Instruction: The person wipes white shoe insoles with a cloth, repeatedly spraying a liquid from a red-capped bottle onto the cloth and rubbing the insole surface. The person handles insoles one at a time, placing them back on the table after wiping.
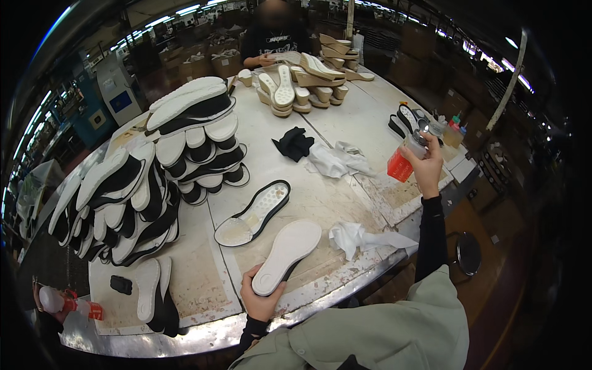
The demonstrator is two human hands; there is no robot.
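Gripping left hand [262,302]: fingers clasping the white sole [288,254] by its near end, over the surface [200,271], perhaps steadying it.
Right hand [428,165]: fingers wrapped round the red-and-clear bottle [401,166], apparently held clear.
Stacked soles [192,110]: at left, presumably saving room.

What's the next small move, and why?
Probably bring the red-labelled bottle to the nearer white cloth: the right hand grips the bottle away from the sole, the left hand holds that sole, and the cloth lies close beside it.

red bottle [399,168] partly hidden by right grip [427,165], far person's head [275,15] blurred
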